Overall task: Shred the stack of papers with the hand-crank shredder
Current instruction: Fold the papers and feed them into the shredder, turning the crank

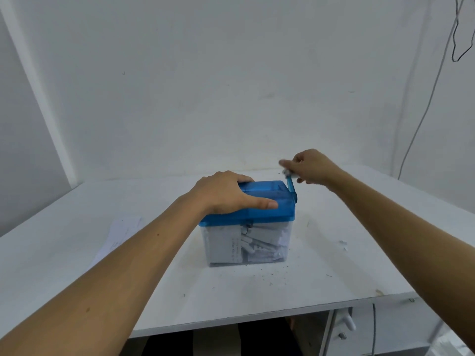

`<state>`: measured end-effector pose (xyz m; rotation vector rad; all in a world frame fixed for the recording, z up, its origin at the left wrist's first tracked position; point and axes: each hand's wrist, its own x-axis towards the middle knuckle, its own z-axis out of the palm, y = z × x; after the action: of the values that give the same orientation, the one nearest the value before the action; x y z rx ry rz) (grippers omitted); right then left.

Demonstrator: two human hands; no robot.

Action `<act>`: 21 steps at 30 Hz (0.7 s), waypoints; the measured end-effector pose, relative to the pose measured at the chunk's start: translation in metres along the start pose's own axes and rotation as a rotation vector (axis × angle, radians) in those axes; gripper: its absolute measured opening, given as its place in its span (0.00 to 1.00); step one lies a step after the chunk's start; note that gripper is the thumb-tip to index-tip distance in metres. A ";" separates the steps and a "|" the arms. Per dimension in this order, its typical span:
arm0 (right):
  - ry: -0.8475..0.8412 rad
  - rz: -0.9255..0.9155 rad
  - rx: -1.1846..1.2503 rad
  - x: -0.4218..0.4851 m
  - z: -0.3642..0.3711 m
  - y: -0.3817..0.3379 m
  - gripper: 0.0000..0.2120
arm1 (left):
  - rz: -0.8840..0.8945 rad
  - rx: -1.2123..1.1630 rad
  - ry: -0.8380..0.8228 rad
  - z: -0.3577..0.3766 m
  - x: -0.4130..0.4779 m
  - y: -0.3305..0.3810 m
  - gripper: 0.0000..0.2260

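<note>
The hand-crank shredder [262,201] stands mid-table, a blue lid on a clear bin [246,245] packed with white paper strips. My left hand [226,192] lies over the lid's left side, fingers curled over its far edge and thumb flat along the top. My right hand [312,165] grips the pale knob of the blue crank [291,187] at the lid's right end; the crank arm points up and slightly back. A few white papers [120,235] lie flat on the table left of the shredder, partly hidden by my left forearm.
The white table [334,265] has paper scraps [343,244] and dark specks right of and in front of the bin. A white wall stands close behind. A cable [421,119] hangs at the right. Drawers [344,327] sit under the table's front right edge.
</note>
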<state>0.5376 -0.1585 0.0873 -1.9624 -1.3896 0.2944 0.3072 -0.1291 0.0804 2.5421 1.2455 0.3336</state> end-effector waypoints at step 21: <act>-0.012 -0.351 -0.234 -0.006 0.034 -0.111 0.06 | -0.085 -0.727 0.535 -0.050 -0.013 -0.082 0.28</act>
<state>0.4351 -0.1299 0.1341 -1.8519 -1.8095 -0.0204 0.2233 -0.0838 0.0969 1.8139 1.1008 1.2483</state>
